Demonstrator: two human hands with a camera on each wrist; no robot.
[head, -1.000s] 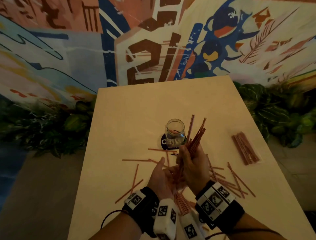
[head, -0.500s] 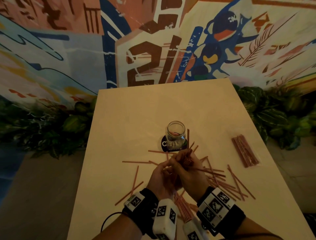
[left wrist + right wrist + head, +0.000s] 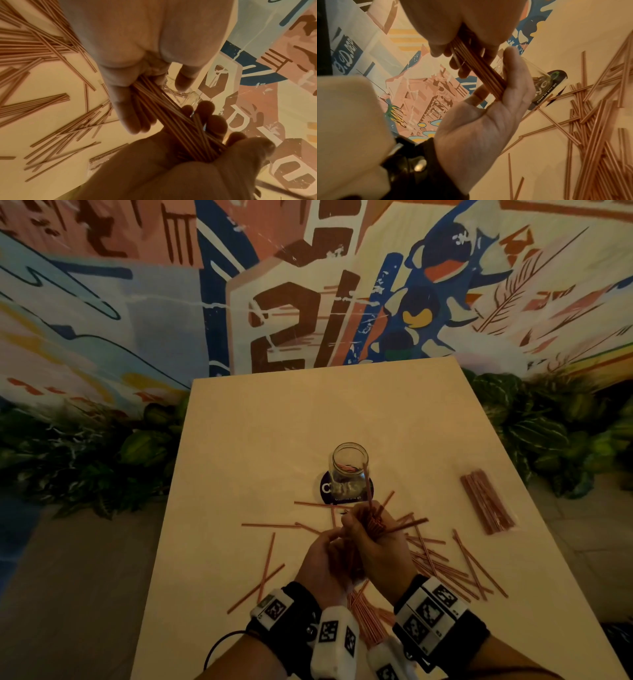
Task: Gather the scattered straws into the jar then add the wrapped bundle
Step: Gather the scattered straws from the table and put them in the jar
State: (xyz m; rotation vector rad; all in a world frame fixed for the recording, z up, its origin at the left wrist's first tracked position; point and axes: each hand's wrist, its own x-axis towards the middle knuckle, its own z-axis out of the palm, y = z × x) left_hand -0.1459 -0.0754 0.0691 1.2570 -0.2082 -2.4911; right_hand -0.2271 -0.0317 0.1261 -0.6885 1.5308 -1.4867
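My right hand [image 3: 380,549] grips a bunch of thin copper-red straws [image 3: 373,522] just in front of the glass jar [image 3: 349,470]. My left hand [image 3: 325,559] is pressed against it and holds the lower part of the same bunch [image 3: 481,71] between thumb and fingers. In the left wrist view the right hand's fingers [image 3: 217,121] curl round the straws [image 3: 171,115]. One straw sticks up higher than the others, in front of the jar. Several loose straws [image 3: 442,563] lie scattered on the table. The wrapped bundle [image 3: 486,501] lies to the right.
The jar stands on a dark round coaster [image 3: 325,487] mid-table. More loose straws [image 3: 267,563] lie to the left and under my wrists [image 3: 363,614]. The beige table [image 3: 274,422] is bordered by green plants [image 3: 534,433] and a painted wall behind.
The bunch, held up high in my right hand a second ago, has come down so only short ends show above the fist. My left hand has closed in on it.
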